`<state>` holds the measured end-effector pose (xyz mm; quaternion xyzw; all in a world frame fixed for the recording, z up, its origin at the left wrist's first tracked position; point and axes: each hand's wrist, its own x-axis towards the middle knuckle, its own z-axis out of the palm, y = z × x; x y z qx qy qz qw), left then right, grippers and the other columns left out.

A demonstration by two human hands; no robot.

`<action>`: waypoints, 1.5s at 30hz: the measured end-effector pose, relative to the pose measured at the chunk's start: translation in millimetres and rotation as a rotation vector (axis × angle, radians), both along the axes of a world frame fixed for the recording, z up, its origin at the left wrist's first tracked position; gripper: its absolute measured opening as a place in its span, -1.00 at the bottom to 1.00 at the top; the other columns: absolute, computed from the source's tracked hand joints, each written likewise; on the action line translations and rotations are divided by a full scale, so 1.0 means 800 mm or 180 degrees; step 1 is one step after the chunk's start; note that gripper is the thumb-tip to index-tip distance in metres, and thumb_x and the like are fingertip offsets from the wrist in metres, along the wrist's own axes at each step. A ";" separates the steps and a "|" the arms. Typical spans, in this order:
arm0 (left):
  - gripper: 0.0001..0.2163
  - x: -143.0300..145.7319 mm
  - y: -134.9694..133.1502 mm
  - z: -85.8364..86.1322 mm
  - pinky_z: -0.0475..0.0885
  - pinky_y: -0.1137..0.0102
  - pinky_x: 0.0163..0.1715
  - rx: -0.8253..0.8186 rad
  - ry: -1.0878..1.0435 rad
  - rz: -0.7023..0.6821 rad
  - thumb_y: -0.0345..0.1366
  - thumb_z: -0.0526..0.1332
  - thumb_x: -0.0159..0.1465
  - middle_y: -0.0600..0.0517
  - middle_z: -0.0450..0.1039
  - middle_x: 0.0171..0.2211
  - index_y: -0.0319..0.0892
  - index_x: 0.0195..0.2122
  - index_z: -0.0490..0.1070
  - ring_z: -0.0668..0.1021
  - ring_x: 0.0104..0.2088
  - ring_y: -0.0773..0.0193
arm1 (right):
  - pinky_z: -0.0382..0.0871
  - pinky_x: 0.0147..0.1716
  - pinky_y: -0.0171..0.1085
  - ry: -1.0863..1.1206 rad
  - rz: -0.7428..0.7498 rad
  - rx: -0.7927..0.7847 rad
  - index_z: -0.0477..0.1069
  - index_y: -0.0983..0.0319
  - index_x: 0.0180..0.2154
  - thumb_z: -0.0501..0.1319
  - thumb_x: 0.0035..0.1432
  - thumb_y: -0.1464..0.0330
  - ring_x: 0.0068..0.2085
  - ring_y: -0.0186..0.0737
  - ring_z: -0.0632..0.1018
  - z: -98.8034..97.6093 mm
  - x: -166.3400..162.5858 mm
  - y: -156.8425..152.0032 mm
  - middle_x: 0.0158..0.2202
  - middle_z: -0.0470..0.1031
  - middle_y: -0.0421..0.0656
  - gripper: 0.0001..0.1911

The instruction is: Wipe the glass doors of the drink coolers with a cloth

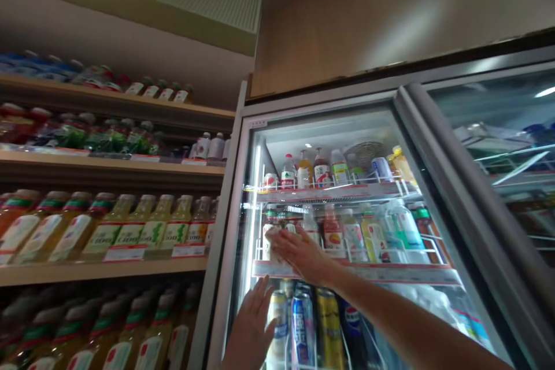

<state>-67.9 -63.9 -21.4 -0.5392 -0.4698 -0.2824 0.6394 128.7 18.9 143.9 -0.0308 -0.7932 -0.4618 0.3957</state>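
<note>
Right hand (299, 253) laid on a bottle (269, 243), left hand (250, 329) open just below it.

The right hand reaches across into the open fridge, and its fingers lie spread and almost flat over the white-labelled bottle under the fingertips; they are not closed around it. The left hand is open with straight fingers, beside the cans (303, 318) under the right wrist; whether it touches one, I cannot tell. The bottle stands upright on the wire shelf (390, 272), in line with its neighbours. In my judgement the work is at its beginning: contact is made, but grasping and lifting out are left to do.
</note>
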 end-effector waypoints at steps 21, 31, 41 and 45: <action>-0.43 -0.049 -0.005 -0.067 0.28 0.07 0.07 -0.0361 -0.0284 -0.0355 -0.23 -0.03 0.26 -0.25 0.12 0.21 -0.22 0.27 -0.15 0.22 0.21 -0.02 | -0.25 0.24 0.14 0.0613 -0.0455 -0.0573 -0.03 0.11 0.25 0.00 0.22 0.41 0.32 -0.06 -0.06 -0.097 0.051 0.024 0.32 -0.04 -0.16 -0.43; -0.34 0.035 0.007 -0.113 0.13 0.00 0.18 -0.0771 -0.0481 -0.0790 -0.26 0.08 0.23 -0.25 -0.09 0.29 -0.20 0.29 -0.24 0.00 0.29 -0.03 | -0.44 0.24 0.13 0.0706 -0.0882 -0.0698 -0.02 0.18 0.25 -0.02 0.24 0.38 0.33 -0.10 -0.13 -0.193 0.161 0.046 0.32 -0.04 -0.14 -0.45; -0.32 0.106 0.010 -0.173 0.03 0.06 0.23 -0.1223 -0.0802 -0.0730 -0.32 0.09 0.21 -0.21 -0.05 0.28 -0.23 0.29 -0.24 -0.05 0.30 0.06 | -0.56 0.24 0.11 -0.0061 -0.0577 -0.0635 -0.05 0.15 0.26 -0.02 0.20 0.45 0.34 -0.15 -0.15 -0.255 0.225 0.058 0.30 0.04 -0.21 -0.41; -0.33 0.130 0.007 -0.203 0.02 0.03 0.22 -0.1416 -0.1034 -0.0566 -0.33 0.08 0.20 -0.25 -0.12 0.29 -0.28 0.29 -0.23 -0.11 0.31 0.03 | -0.45 0.25 0.17 0.0316 -0.0535 -0.0991 -0.08 0.14 0.27 0.00 0.20 0.46 0.33 -0.05 -0.10 -0.295 0.245 0.070 0.31 -0.02 -0.16 -0.38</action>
